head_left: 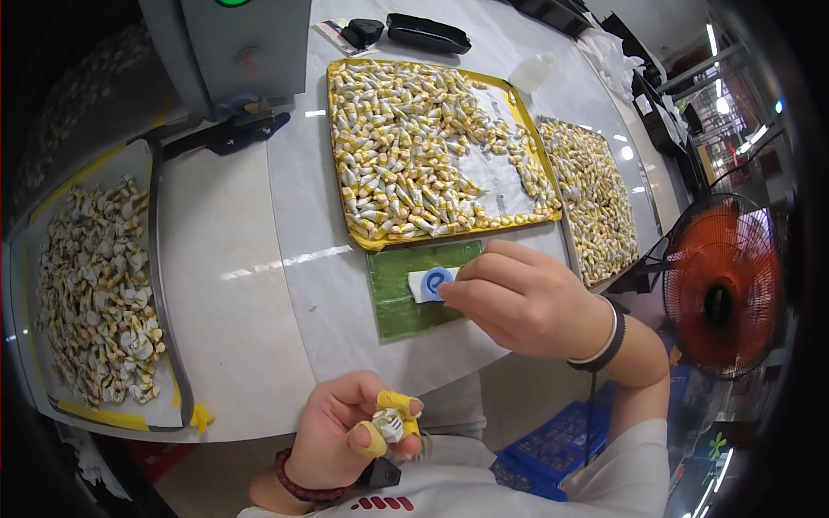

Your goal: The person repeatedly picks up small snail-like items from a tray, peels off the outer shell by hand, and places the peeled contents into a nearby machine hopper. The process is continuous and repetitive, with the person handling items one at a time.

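Pinched tight in the left hand (350,432), the small white-and-yellow wrapped piece (390,425) sits between thumb and fingers, and those fingertips wear yellow tape wraps (397,402); the grip is closed around it, low in the view, just off the near edge of the white counter (233,293). A dark red bead bracelet (298,488) rings that wrist. Over on the other side, the right hand (527,298) reaches across the counter, its grip drawn together with the fingertips pressing on a small white label with a blue round mark (430,283); whether it actually holds the label or only touches it, I cannot tell. That label lies on a green rectangular mat (401,306), which sits just in front of the big yellow-rimmed tray (358,233), heaped with many more white-and-yellow wrapped pieces around a bare pale sheet. A second tray of the same pieces (596,198) lies just beside it to the right. Far left, a grey-edged tray (160,285) carries a looser pile of crumpled white-and-yellow pieces. A grey machine housing (233,52) stands at the back, with a long black case (427,33) near it. Off the counter to the right, an orange fan (721,289) faces in.
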`<act>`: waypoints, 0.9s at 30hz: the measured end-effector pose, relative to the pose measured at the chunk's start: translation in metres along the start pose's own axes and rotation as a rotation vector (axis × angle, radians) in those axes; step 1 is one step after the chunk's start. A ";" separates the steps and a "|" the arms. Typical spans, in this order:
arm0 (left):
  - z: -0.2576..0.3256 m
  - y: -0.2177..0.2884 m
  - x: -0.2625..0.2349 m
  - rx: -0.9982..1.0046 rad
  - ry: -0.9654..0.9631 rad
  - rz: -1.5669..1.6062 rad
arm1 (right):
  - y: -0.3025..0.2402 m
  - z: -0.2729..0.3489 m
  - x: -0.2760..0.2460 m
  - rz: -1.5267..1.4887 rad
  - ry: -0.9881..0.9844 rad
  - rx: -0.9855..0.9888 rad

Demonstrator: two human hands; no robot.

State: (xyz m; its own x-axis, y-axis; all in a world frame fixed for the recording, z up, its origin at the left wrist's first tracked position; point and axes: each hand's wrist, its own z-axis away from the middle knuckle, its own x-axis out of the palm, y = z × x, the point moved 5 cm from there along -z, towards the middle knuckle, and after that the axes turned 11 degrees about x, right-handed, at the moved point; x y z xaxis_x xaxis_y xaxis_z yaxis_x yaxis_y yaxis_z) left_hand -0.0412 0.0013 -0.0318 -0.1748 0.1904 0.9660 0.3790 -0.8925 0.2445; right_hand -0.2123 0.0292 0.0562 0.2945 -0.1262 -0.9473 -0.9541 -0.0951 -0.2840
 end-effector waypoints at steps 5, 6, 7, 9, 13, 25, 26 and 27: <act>0.005 -0.010 0.007 -0.238 -0.033 0.188 | -0.016 0.002 -0.028 -0.461 0.026 0.062; 0.006 -0.013 0.009 -0.288 -0.034 0.194 | -0.021 0.004 -0.029 -0.536 0.048 0.044; 0.005 -0.014 0.014 -0.325 -0.044 0.177 | -0.027 0.005 -0.029 -0.612 0.070 0.025; 0.003 -0.018 0.017 -0.352 -0.057 0.195 | -0.033 0.004 -0.028 -0.684 0.105 -0.035; 0.001 -0.022 0.025 -0.391 -0.039 0.217 | -0.037 0.007 -0.026 -0.639 0.134 -0.188; -0.001 -0.032 0.030 -0.410 -0.053 0.187 | -0.039 0.014 -0.022 -0.592 0.125 -0.308; -0.001 -0.033 0.031 -0.411 -0.060 0.187 | -0.038 0.015 -0.022 -0.576 0.128 -0.303; -0.001 -0.034 0.031 -0.411 -0.064 0.186 | -0.038 0.015 -0.022 -0.578 0.125 -0.303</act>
State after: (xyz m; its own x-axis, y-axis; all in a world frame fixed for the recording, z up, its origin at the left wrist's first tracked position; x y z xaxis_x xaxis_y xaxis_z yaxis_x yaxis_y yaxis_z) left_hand -0.0602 0.0368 -0.0103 -0.0764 0.0249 0.9968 0.0046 -0.9997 0.0254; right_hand -0.1831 0.0507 0.0855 0.7760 -0.0831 -0.6253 -0.5884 -0.4527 -0.6700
